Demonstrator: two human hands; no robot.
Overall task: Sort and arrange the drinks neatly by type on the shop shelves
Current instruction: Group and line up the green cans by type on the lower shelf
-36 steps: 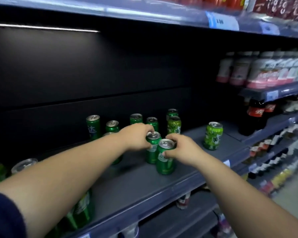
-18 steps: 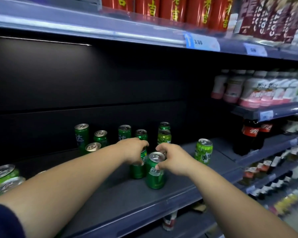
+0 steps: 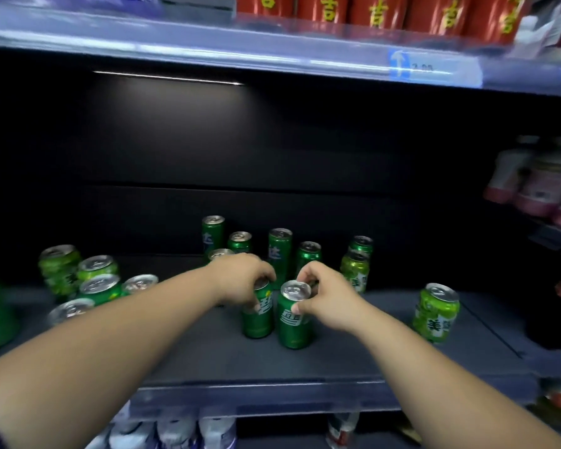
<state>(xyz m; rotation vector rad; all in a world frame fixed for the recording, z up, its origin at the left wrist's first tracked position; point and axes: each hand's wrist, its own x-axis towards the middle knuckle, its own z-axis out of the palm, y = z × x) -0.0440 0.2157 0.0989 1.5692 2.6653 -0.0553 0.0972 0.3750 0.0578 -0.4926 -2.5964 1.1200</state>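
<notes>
On the shelf (image 3: 353,361), about midway between its side edges and nearer its front edge, stand two dark green cans side by side. The left grip (image 3: 240,280) curls over the left can (image 3: 258,315), hiding its lid. The right grip (image 3: 331,299) pinches the right can (image 3: 293,322) at its rim. A silver-topped can (image 3: 221,254) shows only its lid behind the left wrist. The bottles (image 3: 538,179) at the right edge are too blurred to read.

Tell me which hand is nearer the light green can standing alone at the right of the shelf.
Right. The right hand grips a dark green can left of the light green can; the left hand grips a second dark green can farther left.
</notes>
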